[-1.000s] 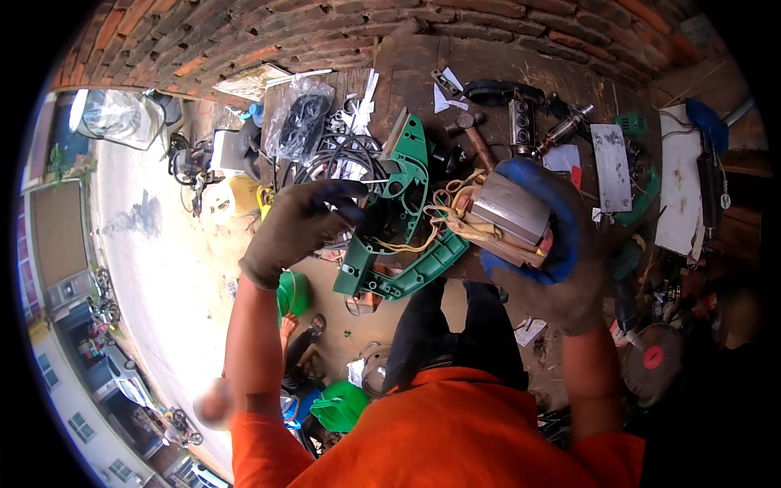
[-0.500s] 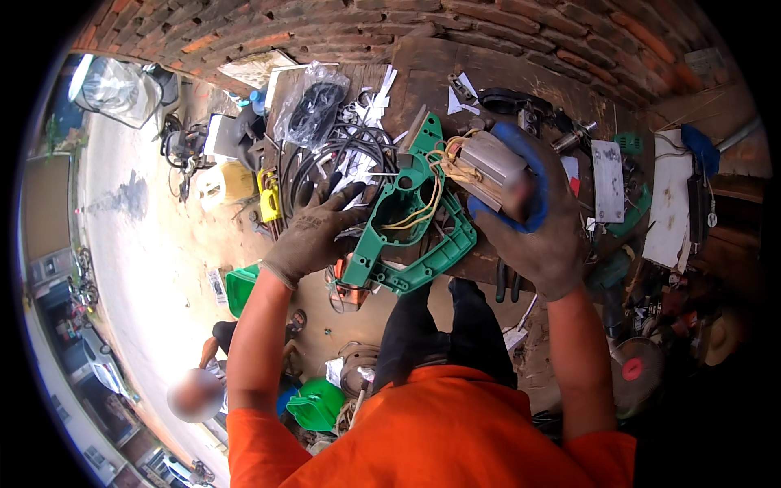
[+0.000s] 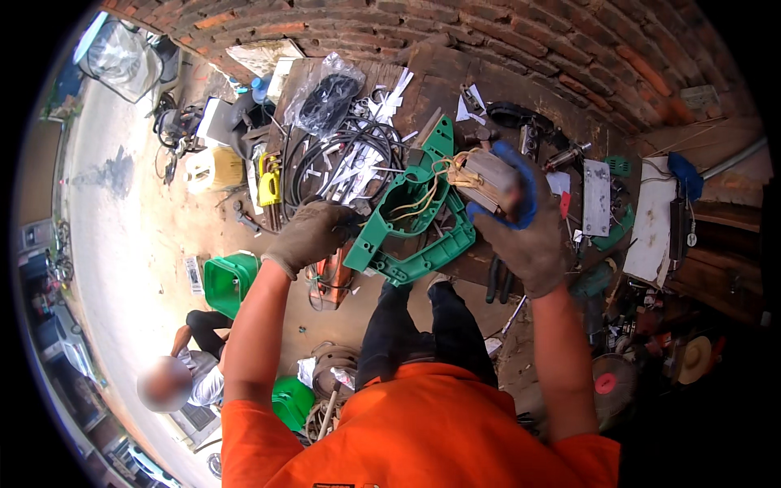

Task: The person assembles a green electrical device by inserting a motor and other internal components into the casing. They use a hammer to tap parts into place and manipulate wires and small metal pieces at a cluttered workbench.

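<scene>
Since the earlier frame, left hand [image 3: 311, 236] is drawing its spread fingers together at the green housing's near-left edge; can't tell whether it's pinching. Right hand [image 3: 527, 224] is grasping the metal motor core [image 3: 485, 176], which is sitting just right of the green housing [image 3: 416, 177], wires [image 3: 444, 166] bridging both. Housing's long axis is running lower-left to upper-right, left hand nearer its lower end; no legible brand or writing is showing.

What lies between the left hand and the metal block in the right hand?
The green housing lies between the left hand and the metal block; the head view shows it.
</scene>
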Tool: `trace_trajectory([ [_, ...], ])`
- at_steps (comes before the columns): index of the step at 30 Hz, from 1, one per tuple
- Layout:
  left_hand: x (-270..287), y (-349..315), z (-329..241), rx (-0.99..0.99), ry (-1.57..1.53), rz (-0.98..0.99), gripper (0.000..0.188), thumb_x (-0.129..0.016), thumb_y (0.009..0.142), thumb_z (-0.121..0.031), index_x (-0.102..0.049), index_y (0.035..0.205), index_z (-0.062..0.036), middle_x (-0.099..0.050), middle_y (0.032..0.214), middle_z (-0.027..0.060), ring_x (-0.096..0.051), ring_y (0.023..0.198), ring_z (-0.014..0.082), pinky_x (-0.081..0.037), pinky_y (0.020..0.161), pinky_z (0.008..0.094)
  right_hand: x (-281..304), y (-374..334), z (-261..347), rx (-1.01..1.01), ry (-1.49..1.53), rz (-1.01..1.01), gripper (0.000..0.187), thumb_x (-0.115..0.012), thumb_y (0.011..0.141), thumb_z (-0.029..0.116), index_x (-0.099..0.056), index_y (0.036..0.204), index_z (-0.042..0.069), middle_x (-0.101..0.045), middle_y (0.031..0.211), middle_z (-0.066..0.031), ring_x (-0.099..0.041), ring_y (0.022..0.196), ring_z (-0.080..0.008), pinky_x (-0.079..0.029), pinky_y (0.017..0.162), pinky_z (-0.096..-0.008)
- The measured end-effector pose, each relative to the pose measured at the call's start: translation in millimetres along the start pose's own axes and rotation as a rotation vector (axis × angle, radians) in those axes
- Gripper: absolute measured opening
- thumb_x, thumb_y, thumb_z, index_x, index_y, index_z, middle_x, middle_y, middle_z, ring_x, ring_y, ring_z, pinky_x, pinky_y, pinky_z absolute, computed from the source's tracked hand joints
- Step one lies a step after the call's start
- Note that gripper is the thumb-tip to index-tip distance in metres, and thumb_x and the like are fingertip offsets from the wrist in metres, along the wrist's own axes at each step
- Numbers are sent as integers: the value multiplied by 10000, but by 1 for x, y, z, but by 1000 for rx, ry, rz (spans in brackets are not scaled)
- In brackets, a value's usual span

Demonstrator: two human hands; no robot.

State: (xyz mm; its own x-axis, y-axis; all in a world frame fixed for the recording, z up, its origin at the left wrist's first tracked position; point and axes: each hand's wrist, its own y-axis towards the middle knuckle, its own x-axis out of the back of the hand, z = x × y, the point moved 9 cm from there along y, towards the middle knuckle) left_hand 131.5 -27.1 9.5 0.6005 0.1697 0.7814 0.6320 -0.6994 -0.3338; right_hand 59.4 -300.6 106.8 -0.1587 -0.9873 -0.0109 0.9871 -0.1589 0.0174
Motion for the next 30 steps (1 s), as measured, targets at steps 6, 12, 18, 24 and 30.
trace_trajectory([
  [6,12,-23,23,241,54,-57,223,-653,937,-232,-732,1067,-69,-704,956,200,-669,1009,398,-503,902,508,-1,-5,-18,-27,-42,25,725,-769,834,19,-434,1477,6,-575,1375,-151,-586,1283,-234,-470,1110,-386],
  [12,23,-25,4,82,-85,-196,428,-665,928,-132,-636,1353,-93,-605,1373,174,-569,1290,377,-458,1073,463,0,-28,-32,-160,156,-41,708,-813,831,68,-461,1442,3,-615,1367,-151,-602,1267,-222,-476,1098,-371],
  [18,26,-6,-95,16,203,-132,1007,-841,782,-423,-354,1596,-84,-469,1530,243,-427,1433,428,-260,1232,549,38,-49,-3,-32,50,-339,714,-835,824,65,-472,1432,-23,-621,1353,-169,-613,1247,-224,-509,1064,-350],
  [24,-1,3,-85,59,101,-278,943,-781,839,-358,-307,1610,-93,-499,1484,245,-477,1359,452,-356,1148,563,133,-82,56,192,95,-648,693,-829,805,8,-498,1412,-34,-645,1310,-164,-661,1158,-225,-551,1008,-359],
  [30,-12,10,-92,-34,-203,-299,928,-694,858,-61,-177,1628,-21,-520,1451,299,-574,1242,479,-494,1040,493,138,-110,47,280,-49,-507,719,-833,802,16,-478,1427,16,-621,1328,-153,-643,1188,-243,-541,1015,-366],
])
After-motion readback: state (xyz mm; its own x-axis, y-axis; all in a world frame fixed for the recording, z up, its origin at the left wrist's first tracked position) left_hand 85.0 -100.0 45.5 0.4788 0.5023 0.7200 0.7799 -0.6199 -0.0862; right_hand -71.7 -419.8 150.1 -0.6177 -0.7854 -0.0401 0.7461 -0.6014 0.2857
